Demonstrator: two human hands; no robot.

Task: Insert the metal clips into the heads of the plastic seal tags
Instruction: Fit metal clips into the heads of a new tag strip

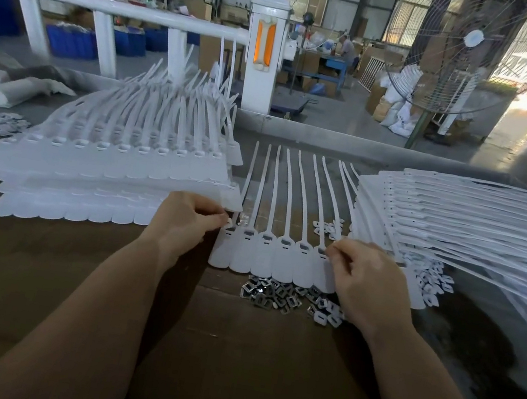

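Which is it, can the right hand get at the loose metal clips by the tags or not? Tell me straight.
Probably yes. The pile of metal clips lies uncovered on the cardboard, just below the row of tags and beside the right hand. Nothing lies between them, though its fingers seem to pinch something small at a tag head.

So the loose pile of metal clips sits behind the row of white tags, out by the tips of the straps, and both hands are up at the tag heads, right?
Not quite. In the head view the metal clips lie in front of the row of tags, on the person's side. Left hand and right hand are indeed at the tag heads.
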